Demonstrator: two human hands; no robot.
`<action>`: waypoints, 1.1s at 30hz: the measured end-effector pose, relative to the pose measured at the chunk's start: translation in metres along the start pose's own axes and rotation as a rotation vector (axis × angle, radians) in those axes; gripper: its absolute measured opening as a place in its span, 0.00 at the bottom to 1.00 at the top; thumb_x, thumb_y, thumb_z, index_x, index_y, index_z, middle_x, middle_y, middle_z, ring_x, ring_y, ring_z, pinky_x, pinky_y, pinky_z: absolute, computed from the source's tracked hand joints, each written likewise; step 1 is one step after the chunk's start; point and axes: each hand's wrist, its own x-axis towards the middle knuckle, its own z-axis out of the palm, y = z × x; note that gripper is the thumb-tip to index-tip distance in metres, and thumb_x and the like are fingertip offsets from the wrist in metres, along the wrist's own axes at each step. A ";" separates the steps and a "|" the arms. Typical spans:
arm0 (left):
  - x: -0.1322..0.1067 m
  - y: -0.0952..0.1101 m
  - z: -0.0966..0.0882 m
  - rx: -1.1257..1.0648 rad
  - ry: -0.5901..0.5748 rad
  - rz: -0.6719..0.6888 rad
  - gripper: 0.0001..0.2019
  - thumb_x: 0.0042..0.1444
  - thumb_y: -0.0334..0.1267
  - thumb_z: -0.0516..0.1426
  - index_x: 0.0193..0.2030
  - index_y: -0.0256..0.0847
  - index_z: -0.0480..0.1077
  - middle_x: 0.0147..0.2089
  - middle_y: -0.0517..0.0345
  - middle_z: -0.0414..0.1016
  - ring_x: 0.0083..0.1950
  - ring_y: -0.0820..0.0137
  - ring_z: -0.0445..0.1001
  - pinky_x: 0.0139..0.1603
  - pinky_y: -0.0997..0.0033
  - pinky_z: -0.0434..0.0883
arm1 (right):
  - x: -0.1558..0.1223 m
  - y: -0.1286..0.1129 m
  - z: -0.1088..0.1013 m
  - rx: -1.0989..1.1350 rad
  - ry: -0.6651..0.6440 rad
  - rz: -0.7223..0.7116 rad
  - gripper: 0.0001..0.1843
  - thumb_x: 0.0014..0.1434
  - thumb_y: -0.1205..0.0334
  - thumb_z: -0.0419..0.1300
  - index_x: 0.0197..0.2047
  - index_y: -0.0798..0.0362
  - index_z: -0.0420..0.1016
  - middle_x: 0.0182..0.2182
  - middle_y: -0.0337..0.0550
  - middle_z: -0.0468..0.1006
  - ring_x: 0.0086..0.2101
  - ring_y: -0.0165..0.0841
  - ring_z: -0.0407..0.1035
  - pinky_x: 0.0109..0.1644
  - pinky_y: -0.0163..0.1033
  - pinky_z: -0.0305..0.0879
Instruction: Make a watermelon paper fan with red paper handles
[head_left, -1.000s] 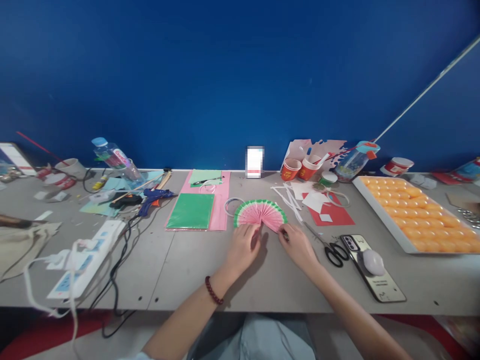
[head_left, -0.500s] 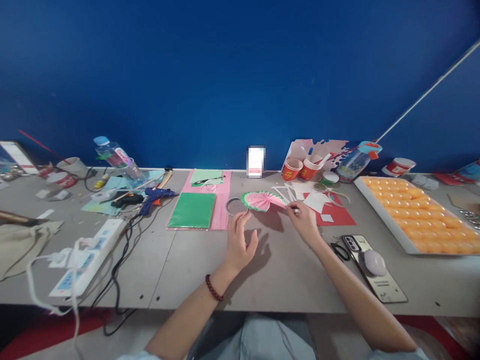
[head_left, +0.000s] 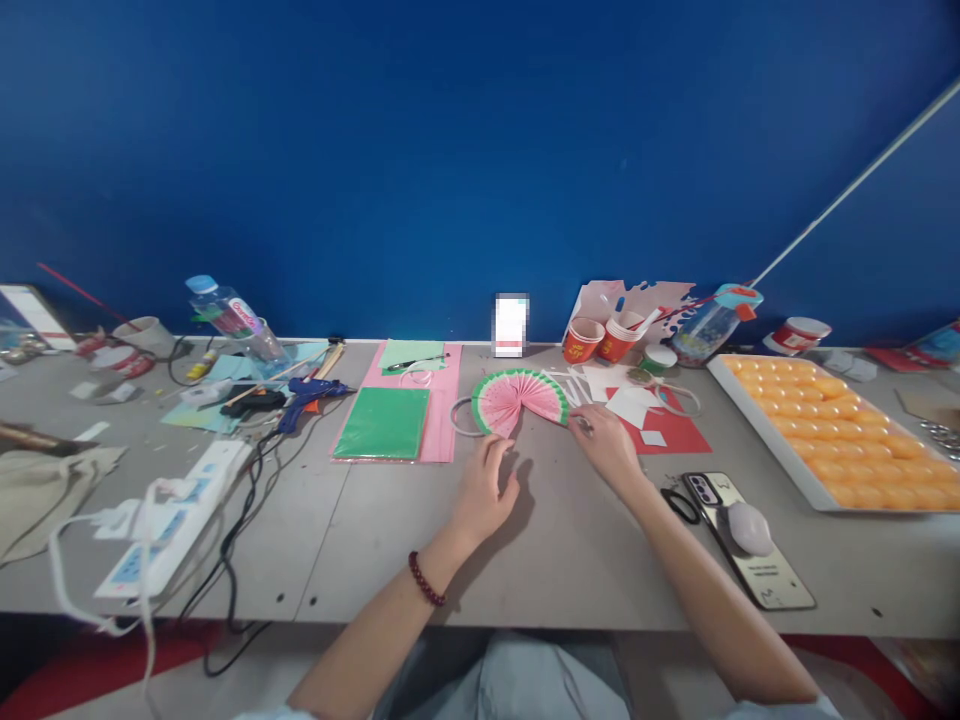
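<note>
A pleated paper fan with a pink middle, dark specks and a green rim, like a watermelon slice, is spread in an arch on the table in front of me. My right hand pinches its right end between curled fingers. Near the fan's lower left end is my left hand, thumb and fingers apart, fingertips close to the paper; whether they touch it I cannot tell. A pale ring, perhaps a tape roll, is partly covered by the fan's left side.
Left are green paper sheets, a blue glue gun and a power strip with cables. Right stand red paper cups, a phone and a tray of orange balls. A lit, blurred screen leans against the blue wall.
The fan has turned from a tilted, edge-on pose to lying spread out with its face showing. My left hand has shifted slightly right and down; my right hand stays at the fan's right end.
</note>
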 end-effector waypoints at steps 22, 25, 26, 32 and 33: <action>-0.002 0.004 -0.002 0.015 -0.135 -0.018 0.19 0.56 0.28 0.50 0.54 0.45 0.59 0.51 0.51 0.65 0.39 0.68 0.70 0.45 0.61 0.70 | -0.036 0.053 -0.033 -0.526 -0.054 0.269 0.10 0.58 0.65 0.50 0.34 0.57 0.73 0.35 0.53 0.76 0.38 0.41 0.68 0.36 0.39 0.59; -0.002 0.003 -0.002 0.018 -0.139 -0.010 0.19 0.55 0.27 0.50 0.54 0.45 0.59 0.51 0.51 0.66 0.40 0.68 0.71 0.44 0.61 0.70 | -0.035 0.053 -0.036 -0.461 0.019 0.309 0.08 0.55 0.65 0.51 0.29 0.54 0.71 0.31 0.50 0.75 0.34 0.40 0.68 0.34 0.39 0.58; -0.002 0.003 -0.002 0.015 -0.135 -0.006 0.19 0.55 0.27 0.50 0.54 0.45 0.60 0.51 0.51 0.66 0.40 0.68 0.71 0.44 0.61 0.70 | -0.034 0.053 -0.039 -0.409 0.088 0.319 0.07 0.54 0.64 0.51 0.29 0.53 0.70 0.31 0.49 0.75 0.33 0.39 0.68 0.35 0.39 0.59; -0.003 -0.002 0.001 -0.038 -0.115 -0.032 0.19 0.55 0.28 0.51 0.54 0.43 0.61 0.51 0.51 0.67 0.40 0.69 0.71 0.47 0.61 0.70 | -0.021 0.049 -0.070 0.026 0.605 0.376 0.08 0.54 0.60 0.51 0.35 0.53 0.67 0.31 0.46 0.73 0.30 0.35 0.67 0.39 0.39 0.62; -0.003 -0.003 0.002 -0.044 -0.113 -0.036 0.18 0.55 0.28 0.51 0.54 0.43 0.61 0.50 0.52 0.67 0.40 0.69 0.71 0.47 0.61 0.69 | -0.019 0.050 -0.074 0.080 0.630 0.420 0.08 0.54 0.59 0.51 0.35 0.52 0.67 0.31 0.45 0.72 0.29 0.34 0.67 0.38 0.39 0.61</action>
